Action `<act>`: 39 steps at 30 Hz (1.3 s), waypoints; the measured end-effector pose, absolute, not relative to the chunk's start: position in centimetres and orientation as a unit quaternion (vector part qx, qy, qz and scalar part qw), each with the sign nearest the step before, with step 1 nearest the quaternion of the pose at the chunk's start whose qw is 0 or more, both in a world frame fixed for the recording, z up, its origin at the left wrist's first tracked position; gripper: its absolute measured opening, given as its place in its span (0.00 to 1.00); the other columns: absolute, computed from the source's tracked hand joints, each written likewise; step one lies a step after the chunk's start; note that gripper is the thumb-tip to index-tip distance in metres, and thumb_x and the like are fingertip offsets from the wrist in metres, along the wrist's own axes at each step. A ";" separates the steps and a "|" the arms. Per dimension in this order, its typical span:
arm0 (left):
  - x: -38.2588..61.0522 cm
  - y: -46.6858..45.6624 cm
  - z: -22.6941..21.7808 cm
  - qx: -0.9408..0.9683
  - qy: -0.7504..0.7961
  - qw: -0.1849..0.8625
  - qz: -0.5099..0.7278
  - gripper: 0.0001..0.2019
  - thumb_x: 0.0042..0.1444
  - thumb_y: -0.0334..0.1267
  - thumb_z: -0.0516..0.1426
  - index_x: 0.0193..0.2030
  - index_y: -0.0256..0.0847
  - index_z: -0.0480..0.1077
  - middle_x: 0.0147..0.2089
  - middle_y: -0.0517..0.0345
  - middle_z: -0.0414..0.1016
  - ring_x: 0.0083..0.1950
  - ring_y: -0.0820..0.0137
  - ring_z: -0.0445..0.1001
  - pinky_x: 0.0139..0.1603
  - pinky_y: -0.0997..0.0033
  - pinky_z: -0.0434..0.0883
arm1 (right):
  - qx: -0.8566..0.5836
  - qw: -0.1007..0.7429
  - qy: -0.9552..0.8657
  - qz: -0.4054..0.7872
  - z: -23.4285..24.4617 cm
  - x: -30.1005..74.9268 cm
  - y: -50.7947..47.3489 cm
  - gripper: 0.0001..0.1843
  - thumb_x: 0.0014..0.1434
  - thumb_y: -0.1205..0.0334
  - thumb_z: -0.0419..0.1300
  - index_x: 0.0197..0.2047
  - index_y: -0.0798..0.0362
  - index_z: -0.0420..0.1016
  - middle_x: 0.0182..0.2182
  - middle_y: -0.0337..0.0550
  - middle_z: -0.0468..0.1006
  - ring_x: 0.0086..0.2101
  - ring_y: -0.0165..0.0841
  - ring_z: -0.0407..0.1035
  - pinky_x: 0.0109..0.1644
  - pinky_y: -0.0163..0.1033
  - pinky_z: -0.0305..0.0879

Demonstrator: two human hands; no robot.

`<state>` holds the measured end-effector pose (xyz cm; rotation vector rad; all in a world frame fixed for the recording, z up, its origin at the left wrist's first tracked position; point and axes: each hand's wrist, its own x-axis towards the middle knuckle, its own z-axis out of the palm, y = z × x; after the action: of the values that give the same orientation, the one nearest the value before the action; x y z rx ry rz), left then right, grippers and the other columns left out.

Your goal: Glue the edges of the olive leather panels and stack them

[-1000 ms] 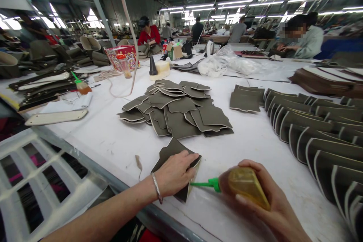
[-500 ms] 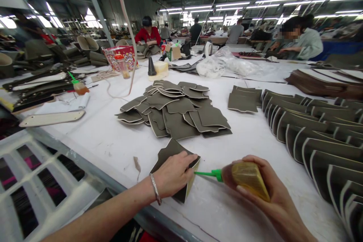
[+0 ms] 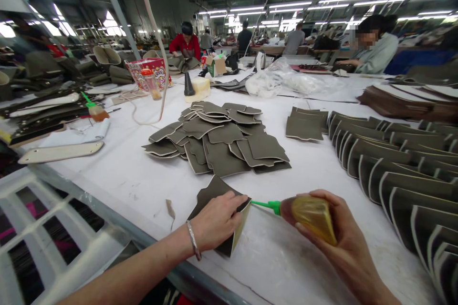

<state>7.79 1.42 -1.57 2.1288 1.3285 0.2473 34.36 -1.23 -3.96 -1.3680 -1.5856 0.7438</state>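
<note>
My left hand, with a silver bracelet at its wrist, presses a dark olive leather piece onto the white table. The thumb and fingers grip it near its right edge, where a paler strip shows along the side. In my right hand is a glue bottle of amber liquid, tipped on its side. The bottle's thin green nozzle points left, its tip close to the piece's upper right corner. Just beyond my hands lies a loose pile of similar leather pieces.
Rows of overlapping leather pieces stand along the right side. A small stack of pieces sits behind them. At left are a white plastic crate, a second glue bottle and a pale strip. A hose hangs over the table. Co-workers sit farther back.
The glue bottle in my right hand has shifted up slightly, its nozzle tip moving from the pale strip to the piece's upper corner. My left hand stays on the piece.
</note>
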 end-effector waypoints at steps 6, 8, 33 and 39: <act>7.7 1.4 -1.7 0.800 0.504 0.311 0.093 0.24 0.60 0.32 0.47 0.63 0.41 0.66 0.44 0.53 0.71 0.43 0.65 0.72 0.47 0.68 0.68 | -0.545 0.410 -0.635 0.362 -3.6 33.7 -2.2 0.28 0.58 0.45 0.66 0.56 0.42 0.61 0.45 0.39 0.70 0.41 0.37 0.70 0.43 0.36 0.68; 7.7 1.4 -1.7 0.799 0.504 0.313 0.096 0.24 0.60 0.32 0.47 0.63 0.40 0.66 0.44 0.53 0.72 0.43 0.66 0.72 0.47 0.68 0.68 | -0.562 0.423 -0.629 0.330 -3.6 33.8 -1.9 0.29 0.56 0.44 0.67 0.55 0.42 0.62 0.45 0.39 0.70 0.40 0.37 0.70 0.42 0.36 0.69; 3.0 0.1 -0.9 0.634 0.717 0.241 0.161 0.16 0.56 0.46 0.57 0.47 0.38 0.70 0.41 0.51 0.75 0.44 0.58 0.74 0.46 0.59 0.69 | -0.494 0.618 0.071 0.608 -1.8 34.8 -2.8 0.16 0.57 0.54 0.62 0.48 0.47 0.79 0.52 0.44 0.77 0.54 0.42 0.69 0.37 0.36 0.77; 2.5 0.7 1.2 0.473 0.579 0.598 0.288 0.21 0.47 0.50 0.64 0.40 0.35 0.71 0.37 0.51 0.79 0.39 0.60 0.77 0.40 0.65 0.72 | -0.474 0.604 -0.111 0.631 -4.2 36.1 -3.6 0.32 0.42 0.53 0.75 0.51 0.51 0.76 0.53 0.49 0.76 0.52 0.51 0.70 0.45 0.44 0.77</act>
<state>2.45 0.73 1.17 1.0977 1.3432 0.6689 36.12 -3.63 -4.18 -1.0973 -0.2572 1.4611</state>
